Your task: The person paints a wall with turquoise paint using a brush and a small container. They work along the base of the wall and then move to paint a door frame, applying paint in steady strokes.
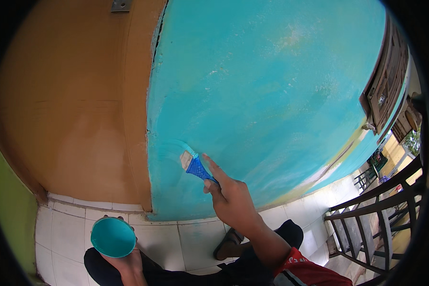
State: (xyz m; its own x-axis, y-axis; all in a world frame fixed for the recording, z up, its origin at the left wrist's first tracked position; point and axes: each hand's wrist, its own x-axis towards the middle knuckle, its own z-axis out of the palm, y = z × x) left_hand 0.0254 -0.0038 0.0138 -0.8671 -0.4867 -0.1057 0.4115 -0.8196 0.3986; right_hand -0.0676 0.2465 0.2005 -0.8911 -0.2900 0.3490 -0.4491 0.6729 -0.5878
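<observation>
My right hand (230, 194) grips a paintbrush (197, 168) by its blue handle, the index finger stretched along it. The pale bristles touch the turquoise wall (252, 105), near the brown door frame. A lighter, wet-looking curved stroke of paint (178, 145) runs up and left from the bristles. Low at the left, my left hand (128, 261) is wrapped around a round bowl (113, 237) with turquoise paint inside. Fingertips show at the bowl's far rim; the palm is mostly hidden beneath it.
A brown door (71, 119) stands left of the wall, with a green wall (7, 205) beyond it. White tiles (200, 243) cover the floor. A wooden shuttered window (388, 76) is at the upper right, above a dark metal railing (367, 229). My sandaled foot (229, 242) rests on the tiles.
</observation>
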